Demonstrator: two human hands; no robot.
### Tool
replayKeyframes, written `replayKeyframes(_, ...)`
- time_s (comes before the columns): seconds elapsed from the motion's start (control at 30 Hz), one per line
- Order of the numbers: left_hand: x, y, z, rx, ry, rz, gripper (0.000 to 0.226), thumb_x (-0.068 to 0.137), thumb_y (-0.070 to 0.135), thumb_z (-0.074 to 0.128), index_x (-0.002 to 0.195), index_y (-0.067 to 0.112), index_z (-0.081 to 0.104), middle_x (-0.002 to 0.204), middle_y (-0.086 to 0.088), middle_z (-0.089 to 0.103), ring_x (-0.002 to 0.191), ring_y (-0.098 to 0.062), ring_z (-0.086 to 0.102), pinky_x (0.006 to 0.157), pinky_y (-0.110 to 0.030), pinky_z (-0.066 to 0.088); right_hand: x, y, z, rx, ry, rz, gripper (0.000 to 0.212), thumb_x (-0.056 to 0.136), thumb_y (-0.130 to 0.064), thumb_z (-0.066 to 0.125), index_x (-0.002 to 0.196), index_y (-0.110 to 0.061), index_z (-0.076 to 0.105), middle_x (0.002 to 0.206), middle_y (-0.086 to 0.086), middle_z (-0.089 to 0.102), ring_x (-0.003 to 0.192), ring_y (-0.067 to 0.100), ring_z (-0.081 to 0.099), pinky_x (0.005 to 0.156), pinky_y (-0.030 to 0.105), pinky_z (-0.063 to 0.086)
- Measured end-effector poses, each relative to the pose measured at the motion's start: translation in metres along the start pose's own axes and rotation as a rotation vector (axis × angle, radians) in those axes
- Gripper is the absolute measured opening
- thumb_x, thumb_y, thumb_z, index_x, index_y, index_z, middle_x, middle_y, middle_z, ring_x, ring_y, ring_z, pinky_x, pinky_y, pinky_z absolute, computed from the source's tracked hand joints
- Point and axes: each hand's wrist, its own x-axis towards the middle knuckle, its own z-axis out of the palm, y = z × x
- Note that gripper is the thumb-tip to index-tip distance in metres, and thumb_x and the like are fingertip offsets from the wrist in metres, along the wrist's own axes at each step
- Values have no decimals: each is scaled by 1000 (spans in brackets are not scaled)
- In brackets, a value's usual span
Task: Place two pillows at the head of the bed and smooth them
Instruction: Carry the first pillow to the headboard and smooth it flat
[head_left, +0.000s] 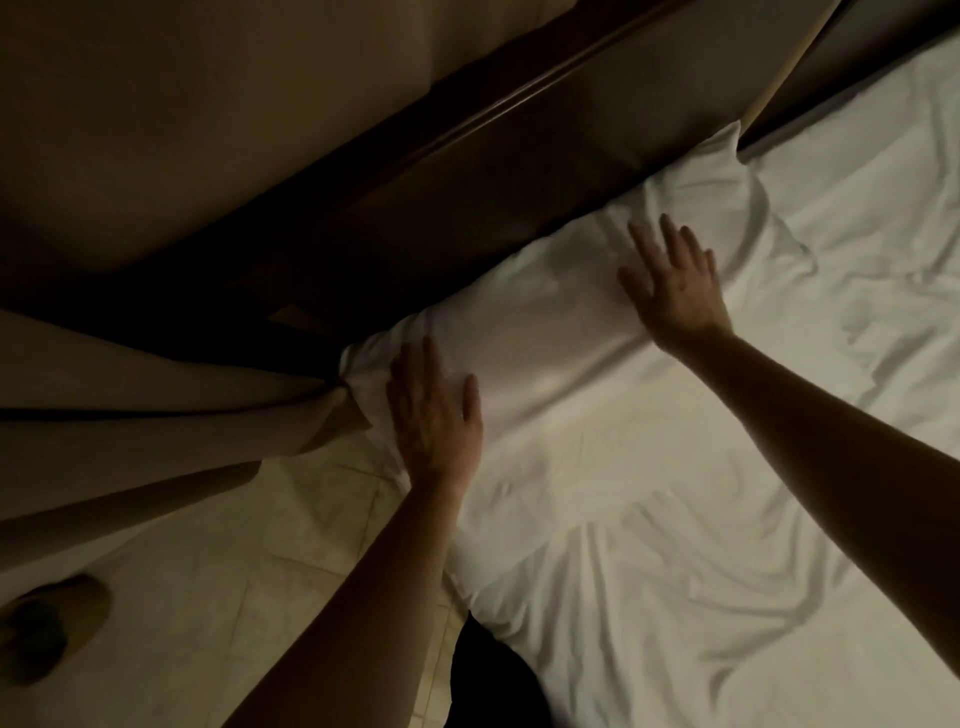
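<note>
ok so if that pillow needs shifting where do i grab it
Probably by its two short ends. The pillow lies lengthwise against the headboard, so come from the mattress side. The left hand and right hand already rest flat near each end, and the far corner sticks up loose.

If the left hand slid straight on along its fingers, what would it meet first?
Probably the dark headboard: the left hand lies flat on the pillow, fingers aimed across its near end towards it, though depth is unclear.
</note>
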Motion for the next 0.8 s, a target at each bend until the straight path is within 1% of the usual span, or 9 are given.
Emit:
replayKeyframes(0.03, 7, 1, 4, 19, -11, 56, 71, 104, 56, 32, 162, 19, 14, 168, -9, 18, 154, -29, 21, 122, -43, 22, 3, -3, 6, -22, -26, -32, 61, 103, -60, 25, 159, -41, 11, 169, 6, 12, 155, 32, 10, 122, 53, 9)
replayKeyframes(0.1, 16, -1, 11, 33, -32, 88, 70, 104, 57, 29, 162, 22, 12, 169, -8, 16, 154, -27, 21, 122, -43, 23, 12, 0, 17, -67, -78, -34, 61, 102, -63, 21, 159, -43, 8, 170, 3, 9, 155, 29, 7, 122, 53, 6)
replayKeyframes(0.23, 16, -22, 19, 19, -40, 74, 67, 104, 59, 28, 161, 26, 18, 168, -2, 21, 154, -19, 20, 121, -42, 23, 34, 30, 26, -96, -103, 153, 68, 96, -71, 14, 159, -44, 4, 170, -5, 5, 156, 23, 4, 124, 48, 0)
replayKeyframes(0.33, 16, -29, 25, 13, -40, 81, 65, 104, 58, 27, 161, 28, 18, 168, 2, 22, 155, -15, 17, 122, -40, 21, 53, 49, 22, -88, -100, 276, 69, 94, -73, 10, 158, -47, 2, 170, -8, 0, 156, 21, -1, 124, 46, -5)
replayKeyframes(0.5, 18, -30, 36, -22, -68, 48, 64, 104, 59, 24, 161, 31, 14, 169, 4, 18, 155, -12, 13, 124, -39, 16, 58, 70, 20, -80, -65, 467, 73, 91, -74, 2, 158, -44, -1, 170, -5, -3, 156, 23, -4, 122, 49, -7)
replayKeyframes(0.6, 18, -32, 37, -3, -70, 52, 64, 104, 59, 25, 161, 30, 16, 168, 3, 20, 155, -14, 16, 123, -41, 20, 54, 69, 16, -45, -47, 481, 74, 92, -73, 2, 159, -41, 0, 170, -3, -3, 156, 24, -5, 122, 51, -7)
replayKeyframes(0.7, 18, -28, 30, 29, -45, 38, 67, 104, 58, 31, 162, 28, 14, 168, -5, 20, 154, -25, 20, 120, -48, 22, 40, 61, 10, -6, 58, 440, 72, 96, -67, 8, 161, -36, 8, 170, 3, 4, 156, 27, 1, 123, 54, -4)
replayKeyframes(0.73, 17, -23, 26, 24, -29, 53, 69, 103, 57, 34, 162, 28, 14, 168, -6, 18, 154, -28, 19, 121, -49, 21, 30, 58, 10, -22, 98, 398, 69, 98, -65, 10, 161, -35, 10, 170, 4, 7, 156, 29, 3, 122, 55, -3)
replayKeyframes(0.8, 14, -10, 20, -19, -8, 143, 70, 103, 54, 40, 162, 26, 15, 169, -7, 14, 156, -29, 14, 124, -47, 17, 7, 53, 13, -50, 132, 337, 63, 102, -62, 14, 160, -39, 10, 170, 4, 11, 155, 32, 7, 121, 56, -2)
